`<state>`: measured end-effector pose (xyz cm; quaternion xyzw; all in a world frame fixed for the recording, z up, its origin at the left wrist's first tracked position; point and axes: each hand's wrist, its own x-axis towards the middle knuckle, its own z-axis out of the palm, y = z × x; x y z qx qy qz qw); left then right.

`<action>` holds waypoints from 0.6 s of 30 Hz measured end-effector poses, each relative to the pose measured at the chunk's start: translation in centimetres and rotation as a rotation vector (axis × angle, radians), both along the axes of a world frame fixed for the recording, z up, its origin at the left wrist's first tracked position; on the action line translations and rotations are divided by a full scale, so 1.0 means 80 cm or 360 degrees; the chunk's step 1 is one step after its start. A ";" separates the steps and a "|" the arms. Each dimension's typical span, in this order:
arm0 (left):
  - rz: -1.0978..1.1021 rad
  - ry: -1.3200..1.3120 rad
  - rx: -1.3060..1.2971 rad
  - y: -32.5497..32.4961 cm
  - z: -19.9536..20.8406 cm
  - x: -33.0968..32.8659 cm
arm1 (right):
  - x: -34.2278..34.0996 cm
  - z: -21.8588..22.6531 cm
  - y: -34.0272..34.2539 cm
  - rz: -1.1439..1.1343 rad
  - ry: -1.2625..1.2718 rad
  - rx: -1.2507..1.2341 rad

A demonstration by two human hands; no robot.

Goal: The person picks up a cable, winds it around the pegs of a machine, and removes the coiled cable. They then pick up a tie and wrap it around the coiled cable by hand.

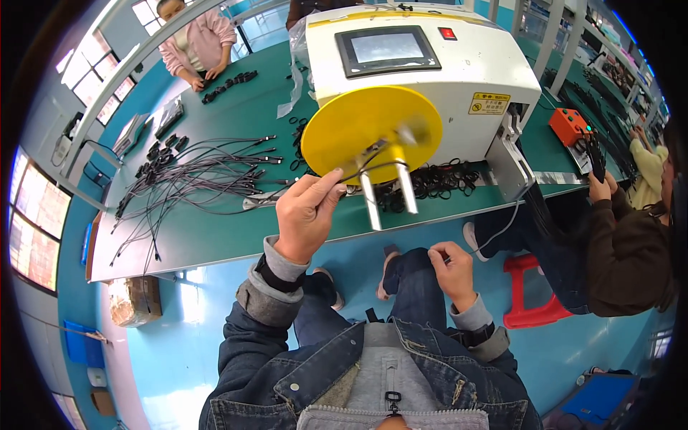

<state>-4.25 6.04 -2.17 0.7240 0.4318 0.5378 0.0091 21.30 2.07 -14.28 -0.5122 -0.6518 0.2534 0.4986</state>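
My left hand (pixel 308 215) is raised at the left of the yellow disc (pixel 337 129), its thumb and fingers pinched on a thin black cable (pixel 351 176). That cable runs to the disc's middle, where two metal posts (pixel 370 197) stick out toward me. Motion blurs the parts near the posts. My right hand (pixel 455 272) is held lower, above my right knee, with fingers closed together. A thin grey cord (pixel 505 228) passes from the machine's right side toward that hand; whether the fingers grip it, I cannot tell.
The white machine (pixel 459 79) with a screen (pixel 387 49) stands on the green table (pixel 208 233). Loose black cables (pixel 208 168) spread at left; coiled ones (pixel 437 180) lie under the disc. At right, a co-worker (pixel 623 251) holds black cables near an orange box (pixel 570 126). Another person (pixel 197 39) works across the table.
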 end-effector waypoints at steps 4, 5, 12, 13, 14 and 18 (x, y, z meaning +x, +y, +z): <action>0.0103 0.0198 0.0084 -0.016 -0.007 -0.002 | -0.011 -0.001 -0.008 0.0100 0.0011 -0.0071; 0.0142 0.0246 0.0099 -0.020 -0.009 -0.002 | -0.013 0.002 -0.009 0.0123 0.0007 -0.0081; 0.0075 0.0087 -0.0020 -0.044 -0.030 0.006 | -0.024 0.003 -0.014 0.0205 0.0013 -0.0144; 0.0059 0.0049 -0.0065 -0.046 -0.033 0.010 | -0.024 0.003 -0.015 0.0217 0.0014 -0.0161; 0.0062 0.0049 -0.0068 -0.047 -0.036 0.013 | -0.024 0.002 -0.015 0.0227 0.0016 -0.0180; -0.0030 -0.0187 -0.0202 -0.050 -0.041 0.023 | -0.021 0.004 -0.019 0.0211 0.0014 -0.0194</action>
